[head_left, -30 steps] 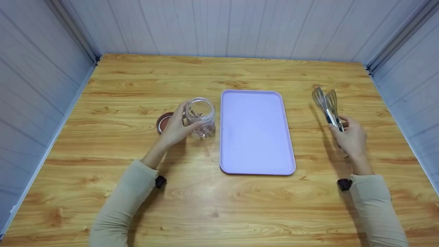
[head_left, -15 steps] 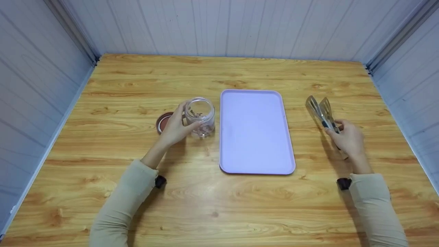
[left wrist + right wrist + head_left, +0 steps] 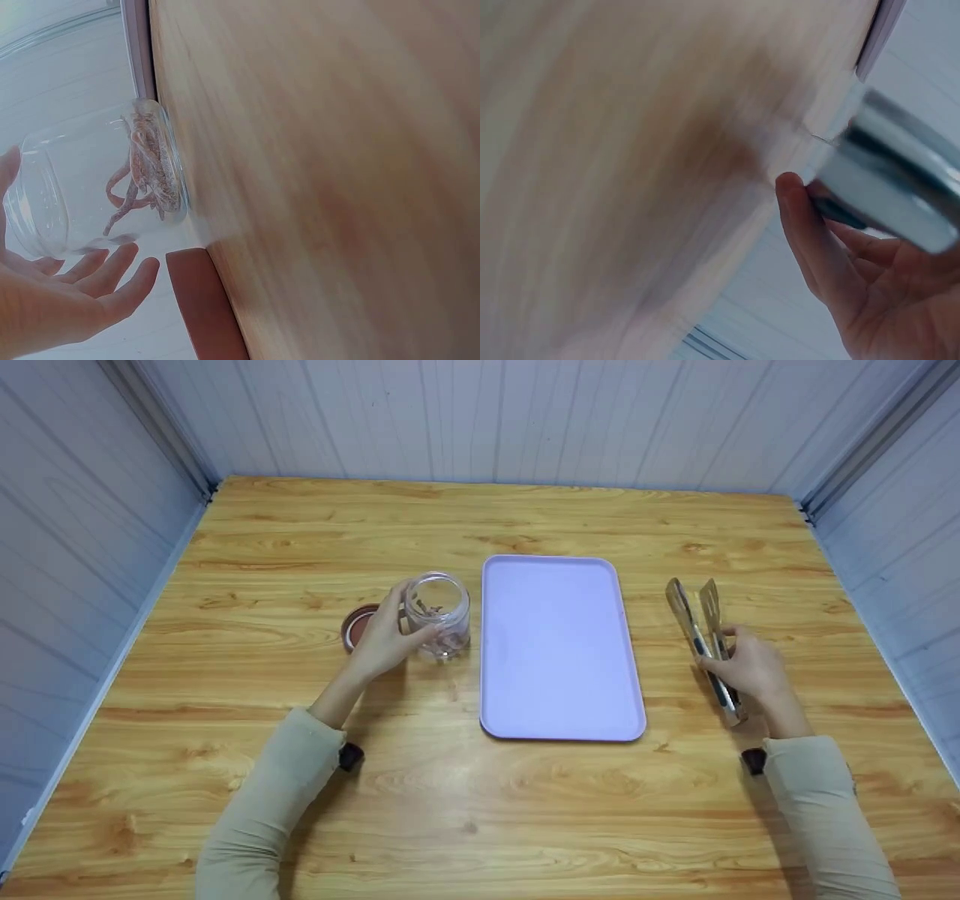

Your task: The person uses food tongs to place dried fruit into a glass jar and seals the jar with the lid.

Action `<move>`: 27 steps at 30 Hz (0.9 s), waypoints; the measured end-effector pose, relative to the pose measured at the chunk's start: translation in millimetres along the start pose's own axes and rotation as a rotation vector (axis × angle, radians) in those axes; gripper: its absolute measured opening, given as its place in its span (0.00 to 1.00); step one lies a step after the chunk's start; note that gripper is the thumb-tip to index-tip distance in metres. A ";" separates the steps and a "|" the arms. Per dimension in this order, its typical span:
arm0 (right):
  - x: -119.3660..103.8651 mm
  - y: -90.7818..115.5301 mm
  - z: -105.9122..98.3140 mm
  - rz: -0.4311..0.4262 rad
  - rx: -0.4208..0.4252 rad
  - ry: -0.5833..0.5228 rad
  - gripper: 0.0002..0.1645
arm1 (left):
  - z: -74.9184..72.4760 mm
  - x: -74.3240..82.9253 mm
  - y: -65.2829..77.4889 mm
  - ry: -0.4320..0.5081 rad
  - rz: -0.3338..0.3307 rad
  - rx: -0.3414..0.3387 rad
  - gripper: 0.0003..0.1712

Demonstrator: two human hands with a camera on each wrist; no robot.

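A clear open jar [image 3: 447, 611] stands on the table left of the tray, with reddish-brown twisted strips [image 3: 154, 161] lying at its bottom. My left hand [image 3: 386, 643] holds the jar's side, thumb in front and fingers reaching around behind. Behind that hand lies a brown lid [image 3: 355, 630], partly covered by it; the left wrist view shows the lid's edge [image 3: 201, 300] beside the jar. Right of the tray, my right hand [image 3: 756, 666] grips metal tongs [image 3: 700, 646] with slotted heads and dark grips. The tongs' heads point away from me, spread apart.
A lilac rectangular tray [image 3: 559, 649] lies on the wood-grain table [image 3: 480, 817] between the jar and the tongs. White panel walls [image 3: 465, 420] enclose the table's back and both sides.
My right hand has brought the tongs slightly left and toward me, and their heads have spread wider and swung to point more straight ahead. My left hand and the jar stay in place.
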State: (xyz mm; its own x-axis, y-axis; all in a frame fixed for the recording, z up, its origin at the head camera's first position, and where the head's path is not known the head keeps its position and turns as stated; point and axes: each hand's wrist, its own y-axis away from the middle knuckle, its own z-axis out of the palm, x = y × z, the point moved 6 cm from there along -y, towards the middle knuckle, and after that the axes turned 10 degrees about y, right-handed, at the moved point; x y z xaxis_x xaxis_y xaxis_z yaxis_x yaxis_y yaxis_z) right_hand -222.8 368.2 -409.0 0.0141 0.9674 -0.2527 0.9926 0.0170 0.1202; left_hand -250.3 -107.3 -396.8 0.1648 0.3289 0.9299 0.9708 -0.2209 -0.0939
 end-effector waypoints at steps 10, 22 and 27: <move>-2.6 -0.9 4.7 0.004 -0.035 0.002 0.48 | 0.1 0.6 0.1 0.007 0.004 0.003 0.47; -3.5 -1.3 5.4 -0.013 -0.029 0.025 0.47 | -0.2 2.0 0.8 -0.031 -0.003 0.010 0.46; -2.9 -0.7 3.4 -0.018 -0.036 0.023 0.50 | 0.1 1.6 0.1 -0.025 -0.005 0.005 0.46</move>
State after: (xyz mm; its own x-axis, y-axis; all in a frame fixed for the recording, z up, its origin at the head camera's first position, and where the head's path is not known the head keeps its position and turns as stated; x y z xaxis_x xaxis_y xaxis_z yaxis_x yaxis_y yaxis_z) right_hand -223.1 364.5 -411.7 -0.0067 0.9724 -0.2334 0.9877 0.0429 0.1502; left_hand -250.0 -106.6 -395.3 0.1641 0.3526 0.9213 0.9725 -0.2142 -0.0912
